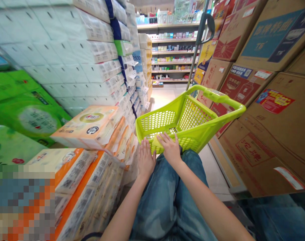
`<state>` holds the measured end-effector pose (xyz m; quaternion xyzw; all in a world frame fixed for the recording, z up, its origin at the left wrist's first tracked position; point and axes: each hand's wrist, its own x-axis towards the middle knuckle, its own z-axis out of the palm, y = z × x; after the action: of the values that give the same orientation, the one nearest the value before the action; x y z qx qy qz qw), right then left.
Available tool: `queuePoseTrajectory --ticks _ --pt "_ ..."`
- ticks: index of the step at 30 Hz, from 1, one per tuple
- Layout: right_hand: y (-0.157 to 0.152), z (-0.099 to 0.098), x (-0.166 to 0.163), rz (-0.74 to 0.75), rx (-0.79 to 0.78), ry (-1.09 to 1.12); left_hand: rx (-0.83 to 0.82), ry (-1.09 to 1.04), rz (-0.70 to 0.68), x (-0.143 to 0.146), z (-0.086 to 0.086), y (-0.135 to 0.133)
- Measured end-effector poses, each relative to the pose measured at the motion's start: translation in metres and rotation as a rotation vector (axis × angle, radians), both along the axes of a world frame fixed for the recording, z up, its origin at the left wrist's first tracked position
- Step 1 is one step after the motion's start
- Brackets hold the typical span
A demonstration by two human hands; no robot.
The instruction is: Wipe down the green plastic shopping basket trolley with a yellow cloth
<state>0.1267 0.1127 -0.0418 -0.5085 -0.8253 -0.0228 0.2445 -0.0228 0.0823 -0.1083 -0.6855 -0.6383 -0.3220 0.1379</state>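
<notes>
Lime-green plastic mesh basket (192,113)

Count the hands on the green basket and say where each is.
2. The left hand lies flat against the near wall of the green basket; the right hand rests beside it on the near rim. No others show.

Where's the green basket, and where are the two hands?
green basket (156,121), head view, on its mesh side wall.
left hand (145,160), head view, on the back of the hand.
right hand (171,149), head view, on the back of the hand.
</notes>
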Motion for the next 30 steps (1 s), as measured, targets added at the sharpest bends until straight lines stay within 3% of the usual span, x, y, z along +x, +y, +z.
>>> queuePoseTrajectory --ticks 5,8,13,19,22,26,30 --pt "0.009 0.006 0.055 -0.162 0.048 -0.023 -0.015 0.002 0.008 0.002 0.000 -0.001" --pt "0.010 0.007 0.067 -0.243 0.055 -0.026 -0.017 0.003 0.010 0.002 0.001 -0.001" --pt "0.006 0.001 0.036 -0.272 0.025 0.030 -0.012 0.001 0.005 0.002 0.000 0.000" --pt "-0.004 -0.003 -0.027 -0.078 -0.040 0.036 -0.001 -0.004 -0.005 0.002 0.002 -0.001" --pt "-0.005 -0.003 -0.039 0.002 -0.037 0.014 -0.018 0.015 -0.008 0.001 0.003 -0.001" --pt "-0.001 -0.002 -0.017 0.050 -0.007 -0.032 -0.018 0.036 0.023 0.000 0.002 -0.001" --pt "0.007 0.001 0.031 -0.048 0.036 -0.048 -0.017 0.046 0.035 0.001 0.002 -0.001"
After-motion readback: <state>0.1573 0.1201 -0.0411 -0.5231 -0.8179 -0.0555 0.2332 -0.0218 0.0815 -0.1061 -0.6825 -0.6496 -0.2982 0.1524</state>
